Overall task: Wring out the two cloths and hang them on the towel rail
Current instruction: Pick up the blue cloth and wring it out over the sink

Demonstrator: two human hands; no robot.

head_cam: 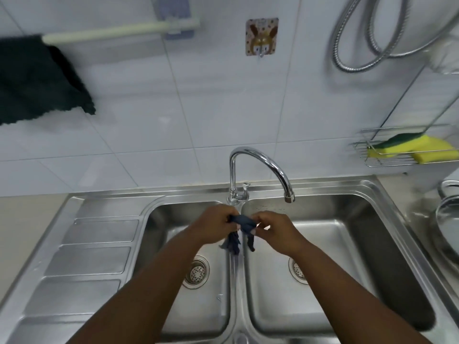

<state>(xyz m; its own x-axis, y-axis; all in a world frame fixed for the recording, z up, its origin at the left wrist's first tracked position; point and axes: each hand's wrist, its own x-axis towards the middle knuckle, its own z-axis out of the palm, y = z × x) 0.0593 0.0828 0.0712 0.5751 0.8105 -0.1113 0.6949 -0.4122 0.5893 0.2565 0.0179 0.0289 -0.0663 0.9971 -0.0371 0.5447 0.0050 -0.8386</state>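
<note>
A small dark blue cloth is bunched between my two hands above the divider of the double sink. My left hand grips its left end and my right hand grips its right end. The cloth's loose ends dangle below my fingers. A dark green cloth hangs over the left part of the cream towel rail on the tiled wall at upper left.
A chrome tap arches over the right basin. A wire rack with a yellow-green sponge sits on the right wall. A shower hose loops at upper right. A wall hook hangs mid-wall. A metal pot stands at right.
</note>
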